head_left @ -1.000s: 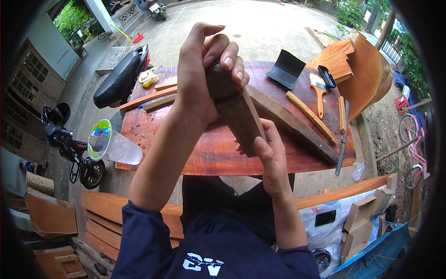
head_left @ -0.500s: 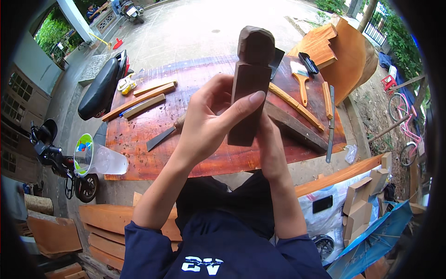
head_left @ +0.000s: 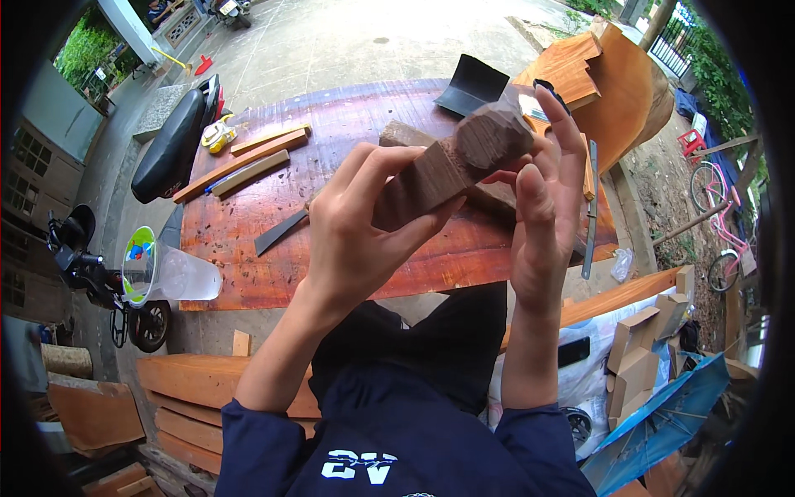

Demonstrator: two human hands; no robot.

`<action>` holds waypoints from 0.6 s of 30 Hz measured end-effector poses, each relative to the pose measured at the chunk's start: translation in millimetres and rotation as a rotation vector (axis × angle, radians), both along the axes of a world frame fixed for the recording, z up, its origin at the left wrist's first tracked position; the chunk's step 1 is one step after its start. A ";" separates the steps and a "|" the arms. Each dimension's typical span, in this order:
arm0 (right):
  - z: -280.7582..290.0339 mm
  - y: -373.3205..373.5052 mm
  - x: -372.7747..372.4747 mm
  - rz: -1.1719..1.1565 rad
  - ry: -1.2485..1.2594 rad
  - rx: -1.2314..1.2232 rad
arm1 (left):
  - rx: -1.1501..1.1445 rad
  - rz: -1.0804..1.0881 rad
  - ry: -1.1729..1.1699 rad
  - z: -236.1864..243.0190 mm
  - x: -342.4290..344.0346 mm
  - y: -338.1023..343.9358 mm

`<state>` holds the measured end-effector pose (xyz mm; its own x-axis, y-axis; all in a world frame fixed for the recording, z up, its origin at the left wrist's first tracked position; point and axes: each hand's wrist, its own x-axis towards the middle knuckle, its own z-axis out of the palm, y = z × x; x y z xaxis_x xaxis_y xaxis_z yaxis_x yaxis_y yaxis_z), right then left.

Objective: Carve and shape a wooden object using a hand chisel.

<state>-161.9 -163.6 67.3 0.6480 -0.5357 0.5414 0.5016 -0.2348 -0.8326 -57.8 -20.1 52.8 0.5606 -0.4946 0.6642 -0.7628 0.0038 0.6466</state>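
My left hand (head_left: 352, 219) is closed around the squared shank of a dark brown wooden block (head_left: 414, 184), lifted above the table. The block tilts toward the upper right and ends in a rounded, faceted carved knob. Beside that knob is my right hand (head_left: 542, 228), its fingers apart and the thumb raised; whether a fingertip touches the wood behind the knob is hidden. Below the block, a flat-bladed hand tool (head_left: 280, 233) lies on the reddish wooden table (head_left: 257, 269), its handle covered by my left hand. A dark timber piece (head_left: 404, 133) lies partly hidden behind the block.
At the table's left lie wooden strips (head_left: 240, 166), a yellow-white tape measure (head_left: 217, 135) and a clear plastic bucket (head_left: 186, 273). A black bent sheet (head_left: 474, 85) stands at the back. A long metal strip (head_left: 590, 219) lies at the right edge, near large wood slabs (head_left: 633, 99).
The block has turned from upright to tilted, with its knob toward the upper right. My right hand has let go of the lower end and moved up and right, fingers spreading.
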 end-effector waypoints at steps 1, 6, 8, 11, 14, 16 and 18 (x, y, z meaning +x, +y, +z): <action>0.6 -0.5 -1.2 -0.012 -0.025 -0.032 | 0.002 0.001 0.006 1.4 1.8 2.3; -3.3 -5.4 -3.4 0.109 -0.095 0.064 | 0.022 0.126 -0.429 6.0 7.0 6.2; -7.0 -4.6 -4.2 0.138 -0.088 0.081 | 0.034 0.213 -0.588 7.7 9.2 11.1; -4.5 2.2 -3.8 0.129 -0.044 0.091 | 0.044 0.223 -0.604 5.2 13.9 16.4; -6.7 -4.7 -3.5 0.070 0.077 -0.043 | 0.046 0.157 -0.432 1.3 10.4 28.8; -18.6 -6.6 4.5 0.065 0.131 0.009 | 0.064 0.054 -0.307 -5.6 13.5 44.0; -29.6 -7.8 9.5 0.066 0.252 -0.012 | 0.124 0.086 -0.253 -13.1 9.5 64.7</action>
